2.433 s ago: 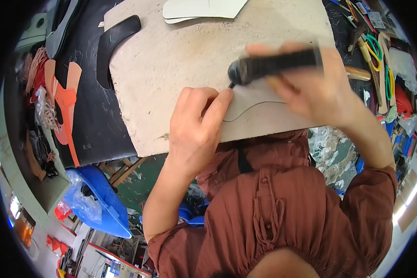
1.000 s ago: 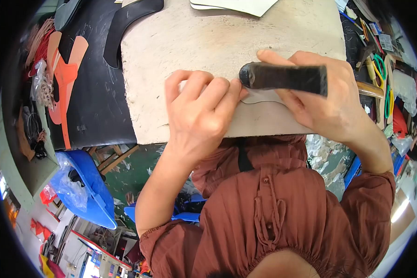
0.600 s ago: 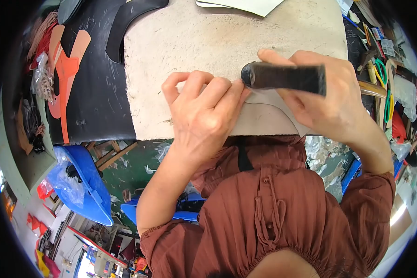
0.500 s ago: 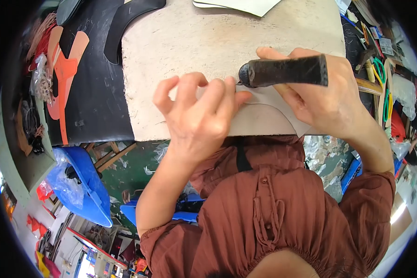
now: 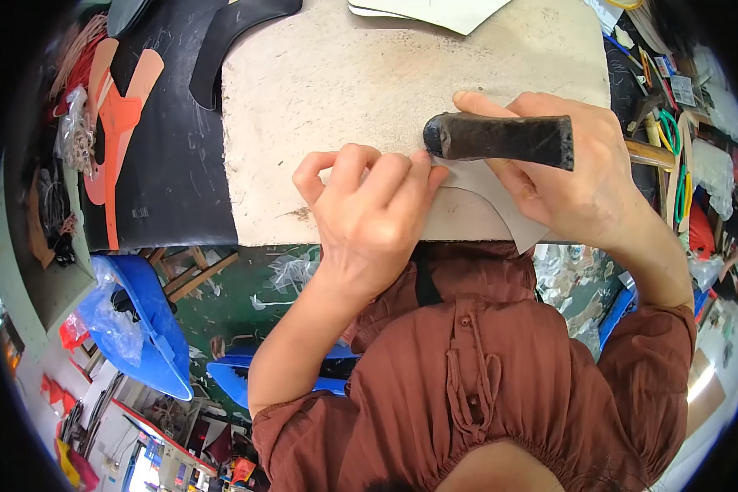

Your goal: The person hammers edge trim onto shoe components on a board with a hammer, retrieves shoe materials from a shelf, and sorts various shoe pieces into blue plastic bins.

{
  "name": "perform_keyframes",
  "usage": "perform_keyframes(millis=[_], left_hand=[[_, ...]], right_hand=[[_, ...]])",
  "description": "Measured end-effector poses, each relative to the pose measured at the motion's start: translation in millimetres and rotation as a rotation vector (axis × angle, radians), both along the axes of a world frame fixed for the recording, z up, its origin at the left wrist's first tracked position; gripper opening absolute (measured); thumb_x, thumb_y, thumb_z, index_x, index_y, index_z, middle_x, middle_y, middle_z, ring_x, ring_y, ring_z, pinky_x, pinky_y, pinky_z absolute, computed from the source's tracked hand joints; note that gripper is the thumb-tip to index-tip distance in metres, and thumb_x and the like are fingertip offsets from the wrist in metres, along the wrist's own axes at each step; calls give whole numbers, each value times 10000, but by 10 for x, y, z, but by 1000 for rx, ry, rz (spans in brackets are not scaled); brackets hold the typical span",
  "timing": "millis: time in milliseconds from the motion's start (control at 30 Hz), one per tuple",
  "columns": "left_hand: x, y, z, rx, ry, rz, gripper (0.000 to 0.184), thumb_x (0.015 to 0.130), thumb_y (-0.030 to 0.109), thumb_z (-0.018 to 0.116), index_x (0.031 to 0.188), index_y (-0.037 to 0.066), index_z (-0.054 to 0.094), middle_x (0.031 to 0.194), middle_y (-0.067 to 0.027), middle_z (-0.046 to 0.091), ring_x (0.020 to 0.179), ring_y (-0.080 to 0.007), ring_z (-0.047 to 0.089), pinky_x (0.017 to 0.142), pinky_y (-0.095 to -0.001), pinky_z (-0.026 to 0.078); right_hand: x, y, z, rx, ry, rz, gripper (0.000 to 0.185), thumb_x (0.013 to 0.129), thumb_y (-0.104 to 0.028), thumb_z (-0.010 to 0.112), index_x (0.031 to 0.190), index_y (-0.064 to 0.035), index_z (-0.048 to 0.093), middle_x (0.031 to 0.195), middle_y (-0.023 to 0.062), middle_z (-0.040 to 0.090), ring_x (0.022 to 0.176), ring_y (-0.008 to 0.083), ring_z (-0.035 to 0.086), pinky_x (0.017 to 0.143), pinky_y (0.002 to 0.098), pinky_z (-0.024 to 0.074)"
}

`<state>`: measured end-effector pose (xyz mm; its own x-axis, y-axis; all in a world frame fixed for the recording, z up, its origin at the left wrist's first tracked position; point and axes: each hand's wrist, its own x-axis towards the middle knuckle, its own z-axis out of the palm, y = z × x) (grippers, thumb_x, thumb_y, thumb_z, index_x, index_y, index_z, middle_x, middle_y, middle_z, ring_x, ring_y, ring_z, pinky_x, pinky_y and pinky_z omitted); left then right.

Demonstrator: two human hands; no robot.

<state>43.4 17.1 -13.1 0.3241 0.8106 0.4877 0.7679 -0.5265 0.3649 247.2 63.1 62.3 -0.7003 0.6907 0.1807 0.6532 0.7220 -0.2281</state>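
My right hand (image 5: 586, 168) is wrapped round a hammer with a black head (image 5: 500, 141) and a wooden handle (image 5: 652, 154) sticking out to the right. The hammer head is above the pale work board (image 5: 328, 82), close to the fingertips of my left hand (image 5: 373, 213). The left thumb and fingers are pinched together, and what they hold is hidden. Beneath both hands lies a thin greyish-white sheet piece (image 5: 480, 176) with a curved edge, partly covered by them.
White sheets (image 5: 435, 10) lie at the board's far edge. A black curved piece (image 5: 221, 49) and orange flat pieces (image 5: 119, 115) are on the left. Cords and tools, including green loops (image 5: 671, 131), crowd the right. A blue container (image 5: 143, 328) stands below left.
The view has shifted slightly. My left hand has moved a little right and down on the board, and the hammer head has shifted slightly with my right hand.
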Motion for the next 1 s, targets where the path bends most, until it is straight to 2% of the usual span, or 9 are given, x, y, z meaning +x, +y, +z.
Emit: perform_keyframes(millis=[133, 200, 300, 500, 700, 767, 867, 967, 1000], left_hand=[[3, -26, 8, -42, -3, 11, 168, 710, 198, 838, 818, 132, 728, 783, 51, 619, 773, -154, 566, 846, -376, 305], [-41, -25, 64, -82, 51, -20, 173, 714, 206, 839, 830, 134, 733, 784, 54, 619, 772, -152, 565, 842, -376, 302], [-47, -11, 49, 67, 105, 45, 159, 687, 145, 820, 805, 118, 716, 785, 40, 611, 774, -163, 566, 838, -379, 308], [0, -96, 9, -35, 18, 27, 171, 712, 199, 828, 801, 116, 709, 809, 48, 610, 773, -160, 565, 844, -381, 307], [-35, -90, 11, 100, 130, 68, 160, 677, 142, 810, 787, 103, 700, 831, 33, 621, 772, -173, 571, 843, -386, 310], [2, -117, -11, 40, 44, 57, 154, 679, 134, 808, 787, 111, 701, 831, 32, 626, 773, -178, 574, 847, -386, 309], [23, -165, 17, -12, 39, 73, 142, 703, 135, 814, 798, 124, 708, 827, 35, 631, 774, -177, 576, 849, -378, 307], [56, -170, 27, -40, 17, 120, 130, 719, 121, 812, 810, 127, 719, 808, 31, 630, 765, -177, 575, 847, -371, 314], [76, -152, 31, -43, -4, 133, 128, 721, 113, 809, 814, 126, 722, 800, 28, 629, 761, -178, 575, 845, -370, 318]], right_hand=[[-10, 6, -6, 43, 114, -6, 574, 672, 20, 767, 1235, -41, 674, 652, 43, 500, 547, 215, 540, 505, 340, 425], [-29, -9, 41, 22, 102, 3, 581, 668, 31, 763, 1238, -34, 671, 651, 42, 493, 545, 220, 536, 497, 342, 421], [12, -19, -28, -17, 5, 6, 579, 664, 35, 763, 1233, -28, 673, 653, 42, 492, 546, 222, 537, 487, 346, 417], [-27, 8, 9, 66, 97, 26, 557, 661, 30, 756, 1210, -33, 687, 654, 39, 477, 542, 214, 534, 477, 355, 413], [9, -36, -61, 35, 9, 23, 531, 687, -16, 750, 1214, -39, 685, 652, 36, 474, 543, 218, 537, 484, 347, 424], [13, -30, -86, 62, 34, 46, 544, 681, -30, 756, 1220, -38, 682, 647, 35, 464, 537, 219, 531, 482, 348, 421], [-8, 0, 6, 104, 55, 31, 529, 686, -39, 758, 1211, -44, 689, 672, 35, 520, 556, 224, 561, 497, 349, 441], [17, -66, -11, -4, 80, 37, 492, 704, -32, 757, 1193, -51, 701, 720, 47, 593, 595, 234, 603, 522, 354, 467], [20, -77, -49, 0, -23, 18, 454, 721, -23, 761, 1171, -57, 713, 768, 70, 643, 625, 248, 629, 539, 349, 482]])
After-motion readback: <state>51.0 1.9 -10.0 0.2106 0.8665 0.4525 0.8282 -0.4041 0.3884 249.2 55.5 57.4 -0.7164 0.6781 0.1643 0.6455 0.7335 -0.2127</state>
